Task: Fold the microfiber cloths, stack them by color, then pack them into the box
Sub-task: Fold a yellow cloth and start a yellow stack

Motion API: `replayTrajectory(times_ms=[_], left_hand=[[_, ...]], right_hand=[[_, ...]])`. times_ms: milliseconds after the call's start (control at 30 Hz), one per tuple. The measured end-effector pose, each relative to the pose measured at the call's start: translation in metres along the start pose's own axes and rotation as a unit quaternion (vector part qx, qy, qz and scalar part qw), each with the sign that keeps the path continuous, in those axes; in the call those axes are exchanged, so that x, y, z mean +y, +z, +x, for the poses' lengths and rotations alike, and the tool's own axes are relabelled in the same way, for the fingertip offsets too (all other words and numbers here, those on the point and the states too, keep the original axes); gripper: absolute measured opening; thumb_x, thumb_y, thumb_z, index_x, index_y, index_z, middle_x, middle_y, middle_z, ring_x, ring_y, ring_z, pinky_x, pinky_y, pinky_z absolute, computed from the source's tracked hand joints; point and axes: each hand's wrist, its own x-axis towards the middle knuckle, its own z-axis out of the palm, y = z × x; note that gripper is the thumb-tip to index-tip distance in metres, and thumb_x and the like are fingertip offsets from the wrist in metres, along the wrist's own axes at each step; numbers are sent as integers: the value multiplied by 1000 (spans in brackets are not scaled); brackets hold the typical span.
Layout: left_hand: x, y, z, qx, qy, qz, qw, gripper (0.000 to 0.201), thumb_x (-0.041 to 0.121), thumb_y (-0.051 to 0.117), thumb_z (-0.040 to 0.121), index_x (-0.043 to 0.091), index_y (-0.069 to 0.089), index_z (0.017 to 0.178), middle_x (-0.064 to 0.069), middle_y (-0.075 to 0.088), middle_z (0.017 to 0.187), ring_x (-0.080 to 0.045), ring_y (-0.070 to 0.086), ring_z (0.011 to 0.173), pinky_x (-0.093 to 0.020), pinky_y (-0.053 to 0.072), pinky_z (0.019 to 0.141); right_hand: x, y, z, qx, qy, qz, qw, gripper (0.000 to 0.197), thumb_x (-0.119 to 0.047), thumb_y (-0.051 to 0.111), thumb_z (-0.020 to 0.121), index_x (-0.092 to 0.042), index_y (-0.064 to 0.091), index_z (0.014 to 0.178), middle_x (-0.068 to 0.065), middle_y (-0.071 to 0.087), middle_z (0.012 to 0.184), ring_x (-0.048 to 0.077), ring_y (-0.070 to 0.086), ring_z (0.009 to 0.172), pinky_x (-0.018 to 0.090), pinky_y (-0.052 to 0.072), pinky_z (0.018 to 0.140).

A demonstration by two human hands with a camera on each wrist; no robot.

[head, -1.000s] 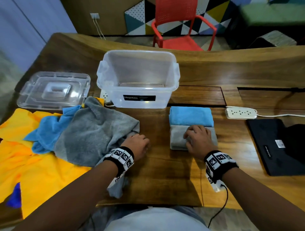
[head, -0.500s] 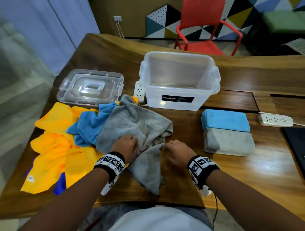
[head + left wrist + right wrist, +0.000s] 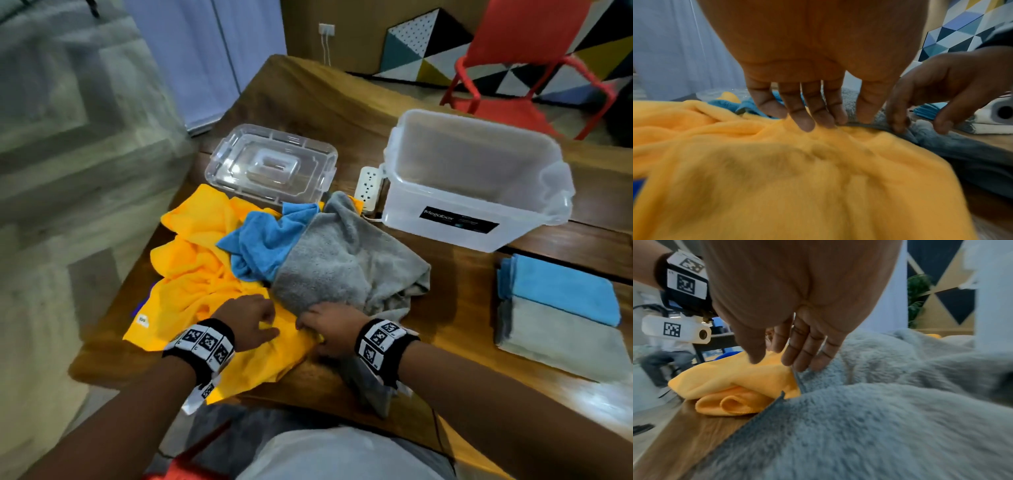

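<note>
Grey cloth [image 3: 342, 270] crumpled left of box [image 3: 479, 185], overlapping yellow cloth [image 3: 191, 274]. Soft, light, limp, likely clingy; best taken by hem corners. Left hand [image 3: 250, 322] fingers straight, fingertips touching yellow; right hand [image 3: 329, 325] fingers together on grey hem.

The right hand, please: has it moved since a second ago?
Yes. The right hand left the folded gray cloth by the clear box and went left to the crumpled gray cloth.

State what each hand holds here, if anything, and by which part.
Nothing is firmly held. The left hand touches the yellow cloth with straight fingertips; the right hand touches the grey cloth at its edge.
</note>
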Motion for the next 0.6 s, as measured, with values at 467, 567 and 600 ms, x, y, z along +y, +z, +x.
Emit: replayTrajectory(times_ms=[467,567,600], left_hand=[[23,1,-15,109,9,-160,981,22,26,53,90,23,57,112,0,63,110,-22,58,103,-35,45,82],[24,-36,-13,178,41,-184,966,36,44,40,89,23,63,107,0,68,97,-22,62,90,-35,47,73],[24,-47,-11,190,46,-178,964,40,47,37,89,24,63,107,1,68,95,-21,62,88,-37,48,72]], right_hand=[[7,-24,-7,218,52,217,950,11,-17,56,96,-15,57,107,4,65,95,22,59,86,29,40,71],[19,-45,-23,289,73,288,910,13,-13,54,98,-17,57,109,-5,62,95,10,55,83,18,39,69],[22,-52,-27,310,79,309,896,13,-13,53,98,-18,58,109,-7,62,95,7,55,84,17,41,72]])
